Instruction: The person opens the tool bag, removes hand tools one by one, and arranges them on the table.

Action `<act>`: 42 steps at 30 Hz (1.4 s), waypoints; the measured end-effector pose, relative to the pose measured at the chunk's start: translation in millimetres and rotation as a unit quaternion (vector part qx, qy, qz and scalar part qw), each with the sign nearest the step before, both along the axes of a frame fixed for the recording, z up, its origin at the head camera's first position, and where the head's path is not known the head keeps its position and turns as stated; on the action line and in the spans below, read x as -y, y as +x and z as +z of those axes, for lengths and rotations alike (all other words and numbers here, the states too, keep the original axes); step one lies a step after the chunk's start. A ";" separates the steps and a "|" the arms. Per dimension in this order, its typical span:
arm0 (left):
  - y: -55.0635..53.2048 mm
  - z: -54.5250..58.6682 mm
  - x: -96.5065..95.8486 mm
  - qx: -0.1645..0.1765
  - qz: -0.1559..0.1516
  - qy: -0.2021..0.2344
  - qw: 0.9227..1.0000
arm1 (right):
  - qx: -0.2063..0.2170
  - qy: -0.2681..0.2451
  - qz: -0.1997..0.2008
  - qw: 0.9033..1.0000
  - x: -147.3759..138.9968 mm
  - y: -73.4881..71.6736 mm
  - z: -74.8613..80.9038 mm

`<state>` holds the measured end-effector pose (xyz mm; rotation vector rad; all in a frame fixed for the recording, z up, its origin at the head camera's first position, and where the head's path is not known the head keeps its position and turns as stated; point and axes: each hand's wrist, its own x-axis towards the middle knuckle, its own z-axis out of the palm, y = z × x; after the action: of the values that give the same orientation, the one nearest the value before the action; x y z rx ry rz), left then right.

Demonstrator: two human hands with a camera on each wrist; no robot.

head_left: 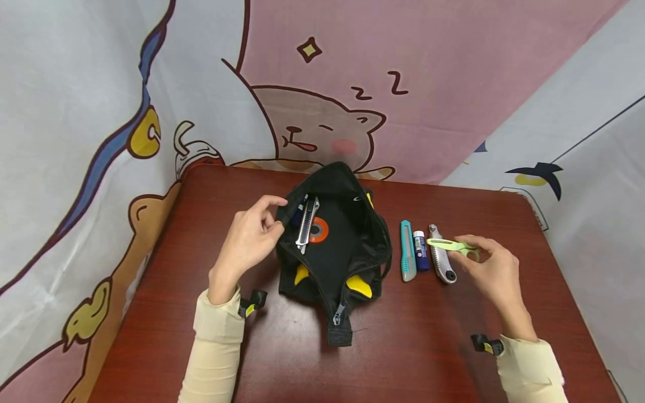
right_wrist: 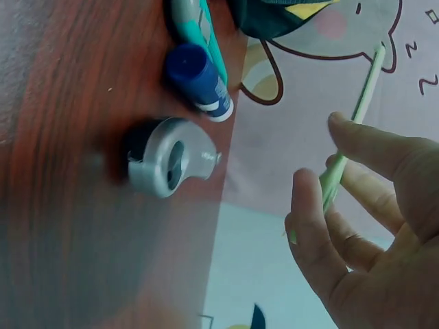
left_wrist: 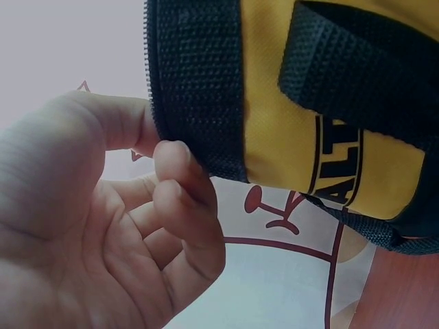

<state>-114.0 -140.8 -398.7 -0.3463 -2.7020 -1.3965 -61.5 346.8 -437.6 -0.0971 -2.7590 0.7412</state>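
Head | glue stick (head_left: 420, 252) beside teal cutter (head_left: 407, 252) | scissors (head_left: 444, 244) partly hide silver tool (head_left: 442, 264)

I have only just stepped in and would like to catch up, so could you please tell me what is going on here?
A person is working at a table with both hands. The left hand holds the edge of an open black bag, with a box cutter and an orange ring inside. The right hand holds yellow-green scissors off the table. Beside the bag lie a teal cutter, a blue tube and a silver knife.
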 end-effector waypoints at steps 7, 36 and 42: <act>-0.1 -0.8 -0.5 0.005 0.000 0.002 1.000 | 0.027 -0.011 -0.028 0.999 -13.2 6.9 -10.1; 1.4 -1.2 0.0 0.006 0.006 -0.002 1.000 | 0.073 -0.098 -0.214 0.969 -50.5 3.6 -52.8; 1.4 -0.2 -0.2 0.008 0.004 -0.002 1.000 | 0.127 -0.056 -0.191 0.972 -51.0 4.5 -54.2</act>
<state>-112.6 -140.6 -398.9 -0.3254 -2.7157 -1.3978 -57.0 397.8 -491.8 -0.7721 -2.7966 0.8223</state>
